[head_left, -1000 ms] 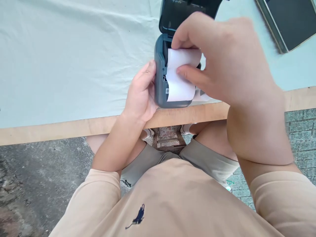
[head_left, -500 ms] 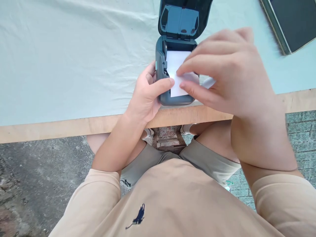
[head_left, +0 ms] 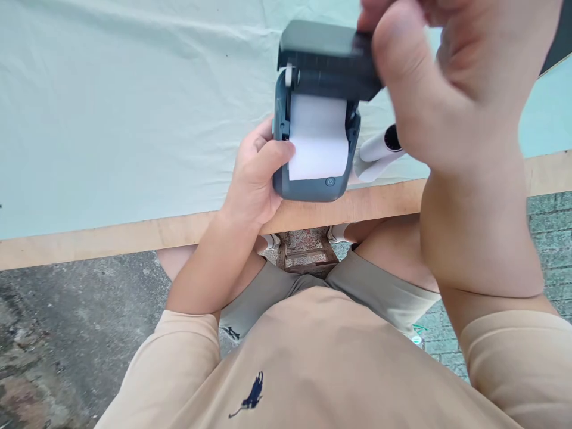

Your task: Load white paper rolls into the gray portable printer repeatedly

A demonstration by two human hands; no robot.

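A dark grey portable label printer rests near the table's front edge, its hinged lid tilted partway down over the body. White paper lies across the printer's opening and reaches down toward the power button. My left hand grips the printer's left side, with the thumb pressing on the paper's left edge. At the lid's right edge, my right hand is closed on it between thumb and fingers; some fingertips are cut off by the top of the view and blurred.
A white paper roll with a dark core lies just right of the printer, partly behind my right wrist. Pale cloth covers the table, whose bare wooden edge runs along the front. A dark flat device shows at the far right.
My right hand has left the paper and moved up to the lid. The lid has swung from upright to partway down. My left hand still holds the printer.
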